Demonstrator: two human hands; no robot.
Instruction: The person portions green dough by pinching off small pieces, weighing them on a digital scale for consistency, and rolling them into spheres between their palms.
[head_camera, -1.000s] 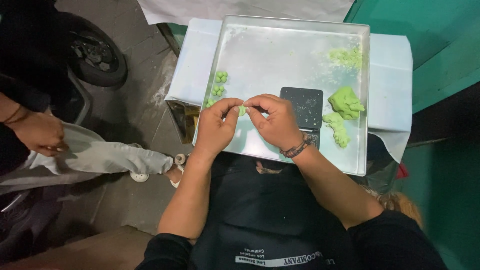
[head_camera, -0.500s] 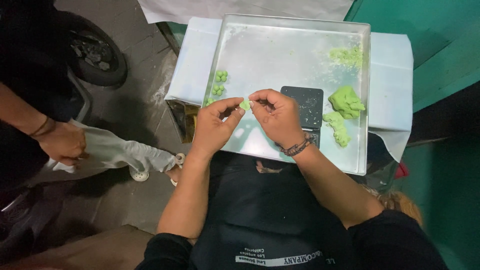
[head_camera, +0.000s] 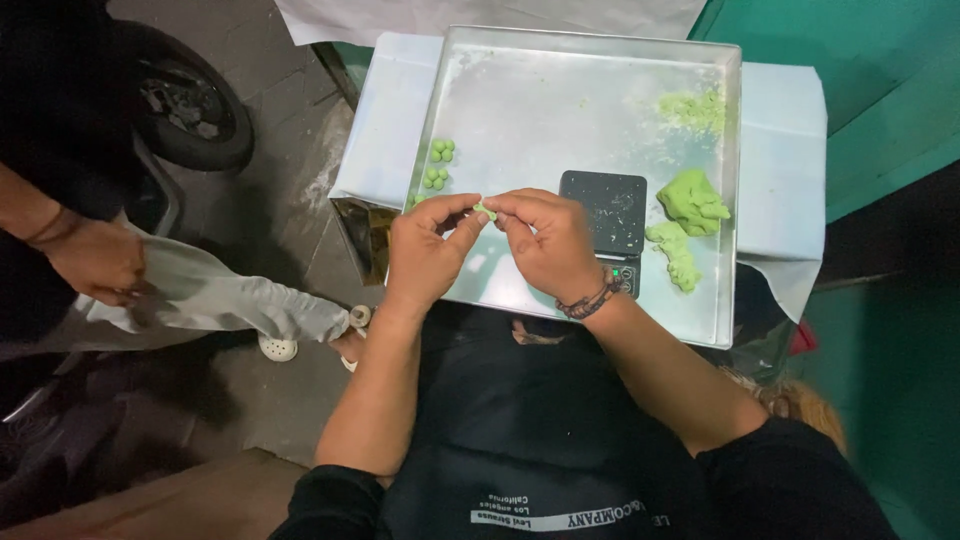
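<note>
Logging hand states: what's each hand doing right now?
Left hand: fingers pinched on the small green dough piece.
Right hand: fingers pinched on the same piece.

- A grey concrete floor (head_camera: 270, 215) runs down the left side, stained and scuffed
- A green painted wall (head_camera: 850, 90) fills the upper right corner
- A small table (head_camera: 385, 120) under a white cloth stands against that wall
- A dark scooter wheel (head_camera: 190, 115) sits on the floor at upper left
- A brown ledge (head_camera: 170, 500) crosses the bottom left
- Light is dim and even, brightest over the table
</note>
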